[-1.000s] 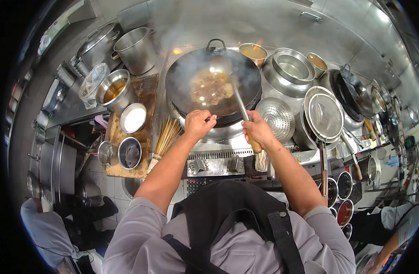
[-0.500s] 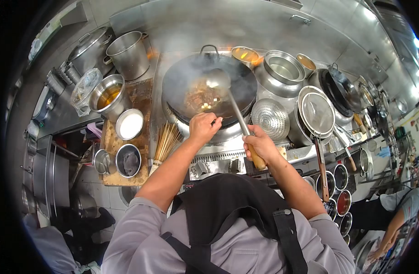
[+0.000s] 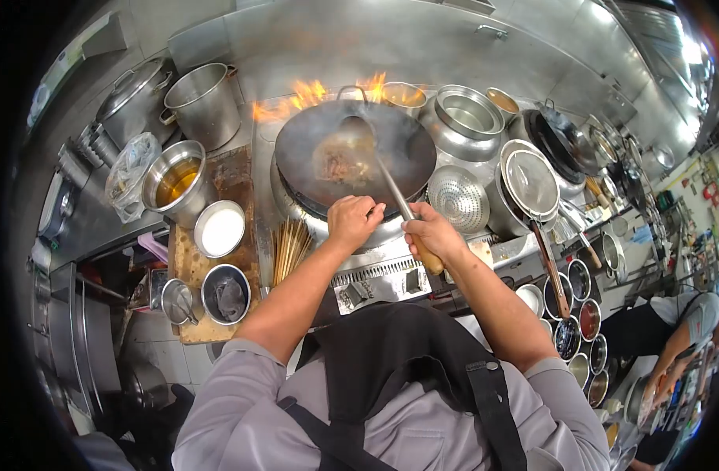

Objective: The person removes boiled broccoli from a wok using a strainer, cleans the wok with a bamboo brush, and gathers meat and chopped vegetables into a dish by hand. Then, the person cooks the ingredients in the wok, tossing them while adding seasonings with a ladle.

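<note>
My right hand [image 3: 436, 233] is closed round the wooden handle of a long metal ladle [image 3: 392, 184]. The ladle's bowl end is in the smoky black wok [image 3: 406, 153], at the far side of the browned food [image 3: 347, 163]. My left hand [image 3: 355, 221] is closed at the near edge of the wok, where it seems to grip the near handle; the fingers hide most of that spot. Steam blurs the food, so its kind is unclear. Beside the wok, to the right, lies a perforated strainer [image 3: 458, 198].
Flames [image 3: 306, 96] rise behind the wok. On the left stand a pot of amber oil [image 3: 177, 180], a bowl of white contents [image 3: 220, 229] and a bundle of thin sticks [image 3: 292, 245]. Mesh strainers [image 3: 532, 184] rest at right. Another person's arm [image 3: 673, 349] shows at far right.
Flames have flared up behind the wok. The ladle's bowl has shifted slightly left and up in the view, and the food looks more spread out. Both hands keep their grips.
</note>
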Tool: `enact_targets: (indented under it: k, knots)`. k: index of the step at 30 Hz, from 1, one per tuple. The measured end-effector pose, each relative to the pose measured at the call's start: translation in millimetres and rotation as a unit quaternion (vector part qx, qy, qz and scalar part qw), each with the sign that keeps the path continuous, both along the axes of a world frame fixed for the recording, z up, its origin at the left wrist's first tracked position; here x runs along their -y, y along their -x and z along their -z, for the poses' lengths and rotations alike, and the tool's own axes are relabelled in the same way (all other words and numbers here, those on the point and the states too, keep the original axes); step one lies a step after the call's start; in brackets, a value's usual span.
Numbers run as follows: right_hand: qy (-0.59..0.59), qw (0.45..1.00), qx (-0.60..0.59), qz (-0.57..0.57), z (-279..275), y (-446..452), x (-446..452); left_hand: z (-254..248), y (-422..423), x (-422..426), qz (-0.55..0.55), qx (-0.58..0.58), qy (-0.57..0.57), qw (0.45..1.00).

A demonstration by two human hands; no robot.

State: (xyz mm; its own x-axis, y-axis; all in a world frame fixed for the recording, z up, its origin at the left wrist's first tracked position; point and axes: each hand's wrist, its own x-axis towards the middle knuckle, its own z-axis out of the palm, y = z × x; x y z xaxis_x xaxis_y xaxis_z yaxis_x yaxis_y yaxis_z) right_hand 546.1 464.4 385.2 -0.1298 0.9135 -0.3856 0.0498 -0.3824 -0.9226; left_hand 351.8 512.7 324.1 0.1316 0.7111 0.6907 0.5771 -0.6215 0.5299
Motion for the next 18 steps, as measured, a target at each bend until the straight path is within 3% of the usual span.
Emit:
enact_targets:
  k: [4, 7, 8, 10, 12, 16, 18]
  knots:
    - [-0.032, 0.999, 0.026, -0.015, -29.5, -2.0, 25.3, 12.8, 5.5, -11.6, 0.011, -0.035, 0.008, 0.999]
    - [-0.019, 0.995, -0.090, 0.041, -38.6, -32.0, 42.6, 4.7, 9.3, -5.1, 0.044, -0.001, -0.027, 0.999]
    - [-0.008, 0.996, -0.068, 0.055, -33.5, -46.4, 45.2, 6.3, 9.8, -7.8, 0.042, 0.001, -0.029, 0.999]
    - [-0.117, 0.955, 0.268, 0.056, -1.1, -62.4, 56.9, 9.7, 9.6, -11.8, 0.047, 0.002, -0.031, 0.998]
    - [-0.041, 0.988, 0.106, 0.106, 4.1, -63.7, 78.7, 12.1, 9.0, -16.1, 0.045, 0.003, -0.031, 0.998]
    - [-0.068, 0.957, 0.245, 0.137, 4.3, -60.2, 153.1, 21.0, 9.6, -19.9, 0.049, -0.018, -0.040, 0.998]
    - [-0.088, 0.963, 0.190, 0.167, 2.9, -70.3, 208.6, 34.5, 6.1, -27.7, 0.024, -0.048, -0.052, 0.997]
